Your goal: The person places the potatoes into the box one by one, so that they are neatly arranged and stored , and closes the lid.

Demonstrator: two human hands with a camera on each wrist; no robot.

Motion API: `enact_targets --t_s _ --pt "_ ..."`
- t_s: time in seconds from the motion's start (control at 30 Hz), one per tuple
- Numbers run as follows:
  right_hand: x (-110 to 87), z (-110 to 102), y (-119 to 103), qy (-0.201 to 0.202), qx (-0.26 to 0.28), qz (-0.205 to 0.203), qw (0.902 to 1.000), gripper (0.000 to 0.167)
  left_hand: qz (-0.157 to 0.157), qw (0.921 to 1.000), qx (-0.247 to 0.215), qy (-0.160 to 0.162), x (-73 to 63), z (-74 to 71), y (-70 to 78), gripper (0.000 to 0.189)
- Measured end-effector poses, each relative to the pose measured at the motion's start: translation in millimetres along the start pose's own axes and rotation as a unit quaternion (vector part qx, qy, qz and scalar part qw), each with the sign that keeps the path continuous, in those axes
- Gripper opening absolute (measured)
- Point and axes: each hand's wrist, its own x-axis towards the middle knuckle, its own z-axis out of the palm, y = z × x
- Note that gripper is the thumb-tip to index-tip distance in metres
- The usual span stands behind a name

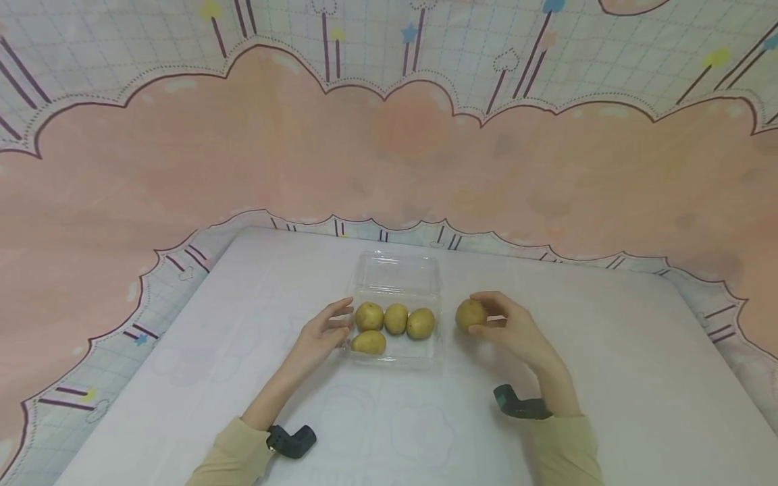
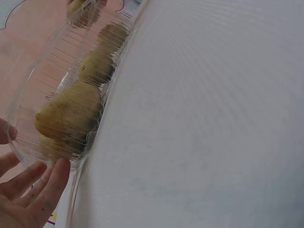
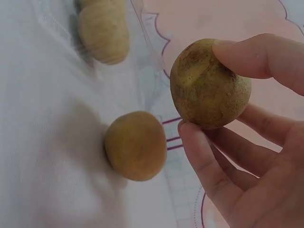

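Observation:
A clear plastic clamshell box [image 1: 398, 362] lies with its lid [image 1: 396, 271] folded back, holding several potatoes [image 1: 396, 318]. My left hand [image 1: 319, 334] is at the box's left side, fingers spread and fingertips right at its wall; the left wrist view shows the ribbed side [image 2: 52, 71] close by. To the right of the box, my right hand [image 1: 510, 327] pinches a potato [image 3: 209, 85] between thumb and fingers. Another potato [image 3: 136, 146] shows beyond the held one in the right wrist view; in the head view it is hidden.
A white-covered table [image 1: 243, 283] stretches under both hands. Behind it hangs a pink and white patterned cloth [image 1: 389, 155], which also shows along the table's sides. Dark straps with camera mounts [image 1: 292, 442] sit on both wrists, below light sleeves.

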Motion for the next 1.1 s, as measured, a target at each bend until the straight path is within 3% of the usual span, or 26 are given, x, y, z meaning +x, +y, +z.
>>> enact_targets --t_s 1.1 --pt "15.5 48.6 -32.9 -0.092 -0.019 -0.097 0.9908 0.048 -0.008 1.0000 -0.004 0.002 -0.8 0.0 2.3 0.054"
